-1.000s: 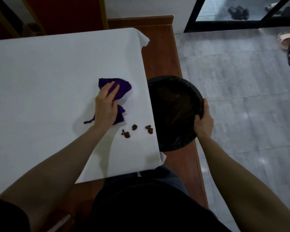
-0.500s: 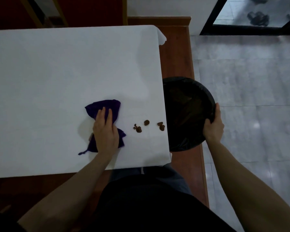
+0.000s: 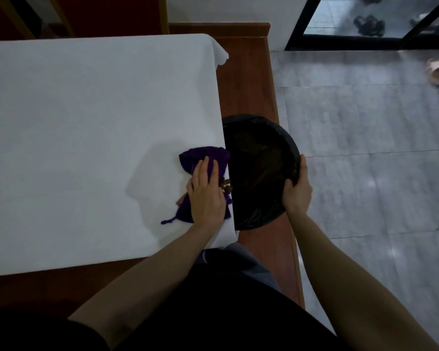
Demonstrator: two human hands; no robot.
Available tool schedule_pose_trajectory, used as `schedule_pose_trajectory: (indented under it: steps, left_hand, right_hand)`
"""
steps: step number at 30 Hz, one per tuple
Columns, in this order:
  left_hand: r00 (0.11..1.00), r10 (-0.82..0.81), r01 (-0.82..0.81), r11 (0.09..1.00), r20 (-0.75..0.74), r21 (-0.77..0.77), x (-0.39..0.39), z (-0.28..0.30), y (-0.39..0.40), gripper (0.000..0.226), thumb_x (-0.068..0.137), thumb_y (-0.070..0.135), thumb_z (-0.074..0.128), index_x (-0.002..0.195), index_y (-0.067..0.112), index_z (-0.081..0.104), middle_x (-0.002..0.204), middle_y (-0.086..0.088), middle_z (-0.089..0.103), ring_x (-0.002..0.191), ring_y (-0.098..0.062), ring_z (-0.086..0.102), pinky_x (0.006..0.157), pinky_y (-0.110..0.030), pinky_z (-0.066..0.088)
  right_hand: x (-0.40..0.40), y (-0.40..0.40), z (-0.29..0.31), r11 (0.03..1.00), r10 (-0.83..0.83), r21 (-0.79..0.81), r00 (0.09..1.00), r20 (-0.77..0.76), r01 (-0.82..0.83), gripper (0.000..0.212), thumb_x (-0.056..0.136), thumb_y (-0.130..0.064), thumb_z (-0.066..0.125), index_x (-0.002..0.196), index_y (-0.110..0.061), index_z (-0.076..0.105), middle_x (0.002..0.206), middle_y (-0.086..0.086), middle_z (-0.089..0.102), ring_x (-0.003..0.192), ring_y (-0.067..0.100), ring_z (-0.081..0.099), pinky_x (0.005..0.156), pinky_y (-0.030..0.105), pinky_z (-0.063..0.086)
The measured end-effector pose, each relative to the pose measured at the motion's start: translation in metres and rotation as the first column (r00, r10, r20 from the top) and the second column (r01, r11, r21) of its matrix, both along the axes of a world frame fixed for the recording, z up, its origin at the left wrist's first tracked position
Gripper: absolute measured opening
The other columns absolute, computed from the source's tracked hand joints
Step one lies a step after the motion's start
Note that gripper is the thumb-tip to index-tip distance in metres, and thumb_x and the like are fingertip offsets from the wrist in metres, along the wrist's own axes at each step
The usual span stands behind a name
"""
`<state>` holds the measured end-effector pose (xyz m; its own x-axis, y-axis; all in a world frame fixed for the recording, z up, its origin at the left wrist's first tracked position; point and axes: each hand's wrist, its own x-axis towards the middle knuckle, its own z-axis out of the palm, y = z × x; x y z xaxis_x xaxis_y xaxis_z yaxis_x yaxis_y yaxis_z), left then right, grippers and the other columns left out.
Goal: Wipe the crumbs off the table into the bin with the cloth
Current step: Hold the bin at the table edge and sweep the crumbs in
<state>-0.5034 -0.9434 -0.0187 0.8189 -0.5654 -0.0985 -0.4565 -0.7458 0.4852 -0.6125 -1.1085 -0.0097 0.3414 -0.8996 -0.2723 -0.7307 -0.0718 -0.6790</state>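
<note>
- bench: white covering over most of the top, bare reddish wood showing along the right side and the near edge; one corner of the covering flops over at far right.
- floor: grey tiles to the right of the bench; dark-framed glass door at top right, footwear behind the glass, too blurred to say more.
- bin: round, lined with a black bag, held just beside the right edge of the white covering, its left part hidden under that edge. Inside is dark, contents cannot be told.
- right hand: grips the bin's right rim, thumb curled over the rim into the opening, other fingers wrapped under and out of sight.
- left hand: palm down on the cloth, fingers straight and pressed together, pointing away from the person, pressing the cloth flat on the bench.
- cloth: purple, crumpled, at the right edge of the white covering right next to the bin; part sticks out beyond the fingertips, part bunches under the palm, and a thin tail trails left near the wrist.
- crumbs: small brown bits, clustered at the very edge of the covering between the cloth and the bin, touching the cloth's right side; exact count cannot be told.
- pink and striped items at far right on the floor, cut off by the frame.
</note>
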Motion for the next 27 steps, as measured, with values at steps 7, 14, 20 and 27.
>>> schedule_pose_trajectory:
  steps: [7,14,20,27]
  left_hand:
    - [0.997,-0.072,0.073,0.994,0.008,-0.076,-0.008,0.000,-0.038,0.062,0.085,0.005,0.044,0.147,0.012,0.041,0.156,-0.010,0.037,0.144,-0.030,0.032,0.112,-0.046,0.032]
    - [0.984,-0.175,0.174,0.972,0.008,-0.158,0.001,-0.001,-0.065,0.062,0.087,0.000,0.045,0.148,0.009,0.039,0.155,-0.011,0.037,0.143,-0.031,0.031,0.113,-0.048,0.031]
    - [0.994,-0.100,0.111,0.953,0.053,-0.282,0.031,0.019,-0.065,0.061,0.082,0.001,0.038,0.143,0.004,0.047,0.148,-0.016,0.046,0.137,-0.035,0.040,0.111,-0.047,0.033]
    - [0.985,0.053,-0.010,0.967,0.167,-0.253,0.098,0.029,-0.007,0.059,0.083,-0.001,0.038,0.141,0.000,0.048,0.147,-0.020,0.046,0.137,-0.040,0.040,0.111,-0.049,0.031]
  right_hand:
    - [-0.003,-0.003,0.003,1.000,0.008,0.008,1.000,0.030,-0.009,0.070,0.093,-0.004,0.041,0.154,-0.031,0.021,0.140,0.007,0.054,0.123,0.029,0.054,0.104,0.041,0.040]
    - [-0.003,-0.009,0.003,1.000,0.021,0.019,0.999,0.036,-0.021,0.070,0.093,-0.005,0.040,0.153,-0.035,0.020,0.135,0.006,0.057,0.115,0.026,0.058,0.096,0.034,0.042]
    - [-0.002,-0.014,0.008,0.999,0.036,0.025,0.999,0.039,-0.037,0.071,0.093,-0.003,0.040,0.154,-0.033,0.020,0.142,0.004,0.053,0.121,0.026,0.054,0.101,0.033,0.039]
    - [0.000,-0.019,0.008,0.998,0.041,0.037,0.998,0.053,-0.043,0.071,0.093,-0.004,0.040,0.153,-0.035,0.020,0.143,0.004,0.051,0.123,0.027,0.053,0.101,0.033,0.039]
